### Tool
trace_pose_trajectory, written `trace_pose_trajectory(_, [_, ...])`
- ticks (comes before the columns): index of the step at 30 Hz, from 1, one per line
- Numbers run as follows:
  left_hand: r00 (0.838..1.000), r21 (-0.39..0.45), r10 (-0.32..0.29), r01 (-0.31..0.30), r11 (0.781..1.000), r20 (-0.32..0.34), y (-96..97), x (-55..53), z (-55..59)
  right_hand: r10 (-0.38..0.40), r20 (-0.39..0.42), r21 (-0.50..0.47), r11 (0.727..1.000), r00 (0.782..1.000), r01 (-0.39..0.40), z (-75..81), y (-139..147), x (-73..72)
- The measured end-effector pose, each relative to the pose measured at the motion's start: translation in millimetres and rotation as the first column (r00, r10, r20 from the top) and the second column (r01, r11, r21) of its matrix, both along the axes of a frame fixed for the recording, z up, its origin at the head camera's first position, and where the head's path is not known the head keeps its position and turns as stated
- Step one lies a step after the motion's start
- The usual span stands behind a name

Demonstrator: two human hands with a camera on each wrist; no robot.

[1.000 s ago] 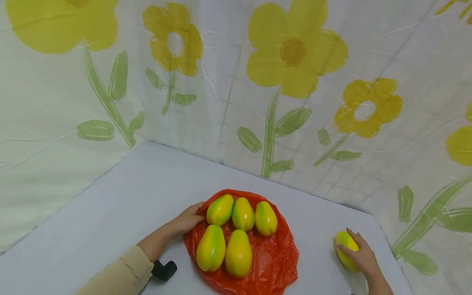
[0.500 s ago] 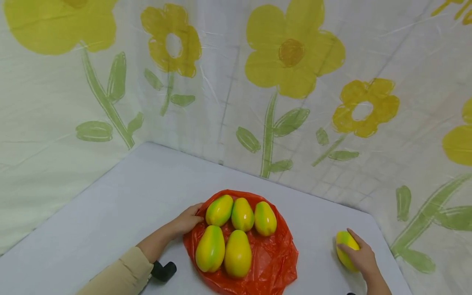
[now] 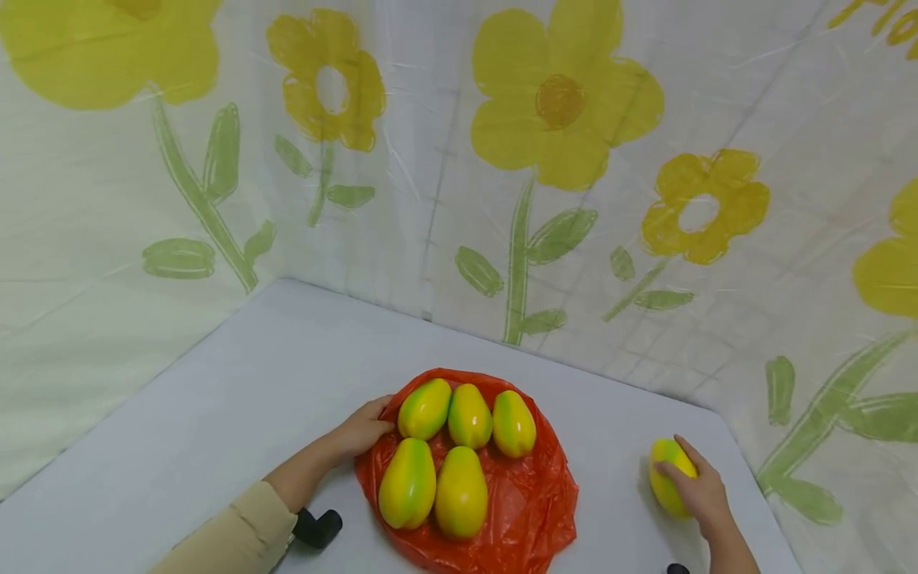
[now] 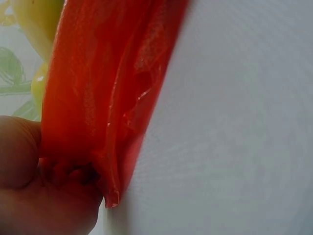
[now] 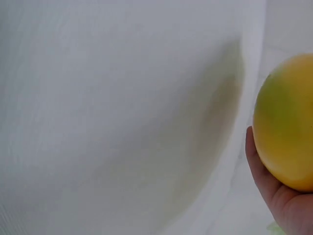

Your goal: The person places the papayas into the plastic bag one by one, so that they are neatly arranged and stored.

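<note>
A round, open red plastic bag (image 3: pixel 527 510) lies on the white table with several yellow-green papayas (image 3: pixel 462 493) in it. At the bag's left edge, my left hand (image 3: pixel 366 428) grips the plastic; the left wrist view shows the gathered red film (image 4: pixel 93 88) between thumb and fingers. Apart from the bag, on the right, my right hand (image 3: pixel 703 488) holds a single papaya (image 3: pixel 667 478), thumb on one side and fingers on the other. In the right wrist view this papaya (image 5: pixel 288 122) appears raised above the tabletop, over a shadow. Part of it is hidden by the hand.
The white table (image 3: pixel 287 359) reaches back to a wall sheet (image 3: pixel 416 159) printed with yellow flowers. A black curved object (image 3: pixel 319 528) sits by the left wrist. The table's right edge runs close to the right hand.
My right hand has risen slightly with the papaya, which was lower beside the table's right edge. My left hand keeps its grip on the bag. The head view has shifted a little.
</note>
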State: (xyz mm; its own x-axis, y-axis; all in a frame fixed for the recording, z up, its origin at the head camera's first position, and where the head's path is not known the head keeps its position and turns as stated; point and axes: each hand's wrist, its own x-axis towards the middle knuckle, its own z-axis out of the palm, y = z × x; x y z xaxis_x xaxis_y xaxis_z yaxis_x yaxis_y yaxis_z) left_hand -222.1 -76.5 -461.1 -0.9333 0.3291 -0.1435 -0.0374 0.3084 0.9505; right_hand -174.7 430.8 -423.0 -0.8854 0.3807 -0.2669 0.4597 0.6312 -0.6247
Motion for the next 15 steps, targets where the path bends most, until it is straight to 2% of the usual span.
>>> trace_pose_trajectory(5, [1.0, -0.009, 0.015, -0.015, 1.0, -0.001, 0.6, 0.5, -0.1, -0.033, -0.031, -0.1, 0.995, 0.999, 0.03, 13.5, -12.9, 2.2])
trace_pose_trajectory(8, [1.0, -0.01, 0.021, -0.021, 1.0, 0.001, 1.1, 0.8, 0.0, -0.047, -0.062, -0.194, 0.98, 0.997, 0.034, 20.6, -22.0, 5.9])
trace_pose_trajectory(11, [1.0, -0.009, 0.019, -0.019, 1.0, 0.003, 1.4, 1.1, 0.8, -0.087, -0.091, -0.333, 0.941, 0.992, 0.052, 26.5, -31.8, 10.6])
trace_pose_trajectory(15, [1.0, -0.005, 0.013, -0.013, 1.0, 0.007, 0.9, 1.7, 1.5, -0.168, -0.1, -0.514, 0.853, 0.981, 0.093, 31.9, -45.0, 16.0])
